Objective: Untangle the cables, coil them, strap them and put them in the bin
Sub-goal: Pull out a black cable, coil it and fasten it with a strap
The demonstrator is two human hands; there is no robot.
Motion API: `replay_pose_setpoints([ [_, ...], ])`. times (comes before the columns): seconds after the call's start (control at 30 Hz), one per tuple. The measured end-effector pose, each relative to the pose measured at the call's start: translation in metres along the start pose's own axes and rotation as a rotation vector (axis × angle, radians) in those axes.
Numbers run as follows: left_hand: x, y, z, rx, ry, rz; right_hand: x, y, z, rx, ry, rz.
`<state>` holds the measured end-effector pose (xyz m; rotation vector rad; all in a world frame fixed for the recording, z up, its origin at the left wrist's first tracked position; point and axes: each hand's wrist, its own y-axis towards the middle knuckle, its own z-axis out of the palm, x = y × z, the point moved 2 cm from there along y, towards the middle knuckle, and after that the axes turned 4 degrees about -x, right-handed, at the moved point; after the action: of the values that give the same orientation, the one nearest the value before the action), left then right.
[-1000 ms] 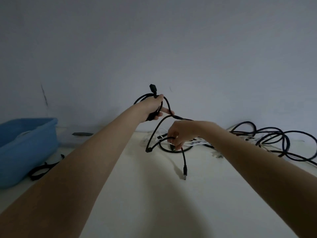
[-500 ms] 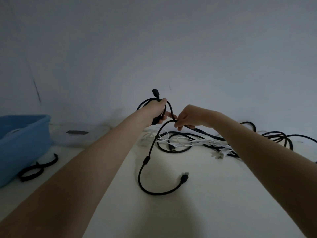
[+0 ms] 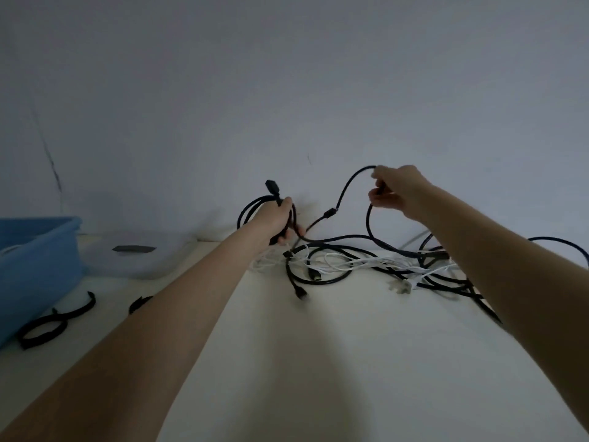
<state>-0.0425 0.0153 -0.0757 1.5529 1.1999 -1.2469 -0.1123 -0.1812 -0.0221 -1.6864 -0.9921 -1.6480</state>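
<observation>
- Left hand [image 3: 275, 220] raised above the back of the bench [image 3: 334, 362], fingers clenched round a bundle of thin, round black cable [image 3: 255, 207] already wound into several loops; blocky black plug [image 3: 272, 186] sticking up past the knuckles.
- Right hand [image 3: 395, 194] held higher and to the right, fingers pinching the same black cable at the top of a tall arch; small cylindrical bulge [image 3: 328, 214] on the strand sloping down from the arch toward the left hand.
- Second strand dropping from the right hand in a smooth curve into the tangled pile [image 3: 382, 263] at the back of the bench.
- Pile made of glossy black loops laced with thinner white wires [image 3: 344, 266]; loose black connector end [image 3: 300, 294] pointing toward the near side, pale plug [image 3: 400, 287] lying at the pile's front edge.
- Further black loops running off to the right, partly hidden behind the right forearm.
- Blue plastic bin [image 3: 35, 260], smooth-walled with rounded rim, at the far left edge of the bench; contents not readable.
- Flat black straps [image 3: 43, 328] curled into open rings on the bench just beside the bin, one more curved strap [image 3: 139, 303] nearer the left forearm.
- Translucent lidded box [image 3: 140, 260] behind the bin against the plain grey wall [image 3: 287, 90].
- Matte, cream-coloured bench surface open between the forearms and toward the near edge.
</observation>
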Motion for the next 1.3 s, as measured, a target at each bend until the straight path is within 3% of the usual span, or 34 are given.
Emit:
replay_pose_setpoints([
  [0.23, -0.015, 0.008, 0.022, -0.062, 0.439, 0.123, 0.048, -0.01, 0.004, -0.155, -0.018, -0.214],
  [0.4, -0.019, 0.011, 0.025, -0.061, 0.497, 0.038, 0.078, -0.02, 0.003, -0.207, -0.017, -0.407],
  [0.47, -0.018, 0.009, 0.022, -0.073, 0.44, -0.032, 0.083, -0.023, 0.0, -0.174, 0.072, -0.381],
  [0.57, -0.016, 0.012, 0.017, -0.079, 0.168, -0.135, 0.088, -0.028, -0.014, -0.136, 0.111, -0.375],
  [0.77, -0.026, 0.013, 0.01, -0.129, -0.269, -0.209, 0.095, -0.04, -0.046, -0.071, 0.195, -0.421],
  [0.97, -0.042, 0.009, 0.021, -0.16, -0.339, -0.209, 0.101, -0.053, -0.051, 0.027, 0.282, -0.477],
  [1.03, -0.046, 0.008, 0.026, -0.162, -0.321, -0.187, 0.102, -0.057, -0.044, 0.065, 0.061, -0.473],
  [1.17, -0.052, 0.008, 0.02, -0.203, -0.317, -0.153, 0.071, -0.056, -0.028, 0.285, -0.759, -0.445],
  [1.3, -0.051, 0.005, 0.016, -0.209, -0.268, -0.14, 0.028, -0.056, -0.017, 0.579, -1.062, -0.229],
])
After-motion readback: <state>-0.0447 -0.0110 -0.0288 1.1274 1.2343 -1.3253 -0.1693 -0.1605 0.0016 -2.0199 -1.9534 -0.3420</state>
